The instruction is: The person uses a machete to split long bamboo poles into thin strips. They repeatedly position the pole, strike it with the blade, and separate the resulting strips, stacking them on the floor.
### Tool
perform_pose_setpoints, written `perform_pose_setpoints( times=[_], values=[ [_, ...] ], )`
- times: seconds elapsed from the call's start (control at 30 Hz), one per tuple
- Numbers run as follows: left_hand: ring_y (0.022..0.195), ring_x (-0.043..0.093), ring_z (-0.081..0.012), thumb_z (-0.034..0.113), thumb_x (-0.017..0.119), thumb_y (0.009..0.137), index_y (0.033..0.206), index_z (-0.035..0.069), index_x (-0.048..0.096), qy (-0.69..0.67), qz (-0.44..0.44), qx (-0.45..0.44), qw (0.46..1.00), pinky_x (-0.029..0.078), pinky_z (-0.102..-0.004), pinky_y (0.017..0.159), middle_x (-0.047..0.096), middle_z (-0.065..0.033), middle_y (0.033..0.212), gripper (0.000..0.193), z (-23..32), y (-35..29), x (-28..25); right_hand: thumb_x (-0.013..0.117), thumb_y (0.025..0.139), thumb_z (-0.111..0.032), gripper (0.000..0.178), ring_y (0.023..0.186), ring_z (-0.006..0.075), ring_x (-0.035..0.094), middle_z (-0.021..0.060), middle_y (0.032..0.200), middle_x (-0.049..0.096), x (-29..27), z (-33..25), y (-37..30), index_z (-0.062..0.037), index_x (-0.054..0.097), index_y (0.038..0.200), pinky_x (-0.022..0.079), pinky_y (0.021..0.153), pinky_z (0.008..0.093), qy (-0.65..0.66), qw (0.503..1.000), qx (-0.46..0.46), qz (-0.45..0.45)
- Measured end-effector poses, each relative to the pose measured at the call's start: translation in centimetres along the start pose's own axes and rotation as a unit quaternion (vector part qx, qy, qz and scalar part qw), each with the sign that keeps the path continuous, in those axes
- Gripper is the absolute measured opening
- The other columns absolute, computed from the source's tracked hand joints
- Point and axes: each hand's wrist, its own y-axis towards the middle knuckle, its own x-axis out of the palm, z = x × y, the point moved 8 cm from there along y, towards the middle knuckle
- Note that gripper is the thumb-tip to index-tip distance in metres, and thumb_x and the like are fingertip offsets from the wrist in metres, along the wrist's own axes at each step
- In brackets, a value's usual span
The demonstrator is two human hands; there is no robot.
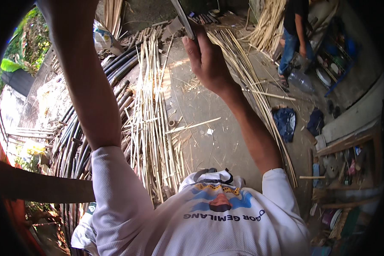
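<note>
My right hand [209, 62] is raised at the upper middle, its fingers closed round a knife [182, 18]. The grey blade slants up and to the left and runs out of the top edge; my fingers hide the handle. My left arm reaches up across the left side, and its hand lies beyond the top edge, out of sight. Below and between my arms, long split bamboo strips [151, 106] lie in a loose bundle on the floor.
Dark bamboo poles [74, 145] are heaped at the left. More strips [247, 77] lie along the right, near a dark cloth [284, 121]. A person in jeans [291, 47] stands at the far right beside a clear plastic bottle [301, 80] and a blue rack [339, 72].
</note>
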Motion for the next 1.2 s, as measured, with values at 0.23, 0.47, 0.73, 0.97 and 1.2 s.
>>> perform_pose_setpoints(
  times=[0.23,0.47,0.73,0.97,1.2],
  values=[
    [0.144,0.029,-0.0191,0.039,0.038,0.104,0.15,0.012,0.034,-0.027,-0.14,0.146,0.979,0.022,-0.043,0.12,0.026,-0.0014,0.158,0.053,8.3,3.5,10.9,0.048,0.101,-0.022,0.041,0.051,0.0335,0.063,0.0175,0.057,0.058,-2.4,1.6,1.1,-0.0043,0.041,0.138,0.044,0.046,0.0426,-0.03,0.999,-0.014,0.006],
    [0.147,0.022,-0.0156,0.044,0.031,0.104,0.149,0.014,0.036,-0.112,-0.139,0.086,0.98,0.007,-0.0434,0.123,0.032,-0.0004,0.157,0.055,9.2,2.2,12.2,0.047,0.102,-0.025,0.037,0.053,0.0323,0.063,0.0167,0.058,0.058,-1.1,5.9,-0.2,-0.0051,0.045,0.133,0.046,0.048,0.0436,-0.02,0.998,0.048,-0.025],
    [0.144,0.03,-0.0209,0.044,0.036,0.103,0.146,0.014,0.041,-0.143,-0.064,0.075,0.985,0.013,-0.0484,0.122,0.045,-0.0026,0.148,0.053,7.5,4.5,6.5,0.044,0.103,-0.026,0.04,0.05,0.033,0.063,0.0156,0.056,0.058,-2.4,3.2,0.9,-0.0011,0.043,0.135,0.047,0.046,0.0438,-0.027,0.998,0.012,-0.052],
    [0.148,0.02,-0.0186,0.047,0.03,0.103,0.15,0.014,0.034,-0.17,0.012,-0.002,0.985,0.014,-0.0485,0.122,0.032,-0.0026,0.156,0.057,9.5,7.4,2.0,0.046,0.102,-0.026,0.028,0.048,0.0259,0.061,0.0135,0.058,0.058,-4.9,3.3,1.9,-0.0018,0.052,0.116,0.045,0.044,0.0392,-0.086,0.995,-0.058,-0.011],
    [0.148,0.018,-0.0159,0.048,0.022,0.104,0.151,0.01,0.031,-0.116,-0.194,0.072,0.971,0.002,-0.0419,0.123,0.029,-0.0025,0.158,0.061,10.9,0.0,13.6,0.045,0.102,-0.031,0.035,0.056,0.0319,0.066,0.0159,0.062,0.062,-2.5,6.5,0.4,-0.0043,0.052,0.124,0.048,0.049,0.0431,-0.076,0.997,0.012,-0.029]
  ],
)
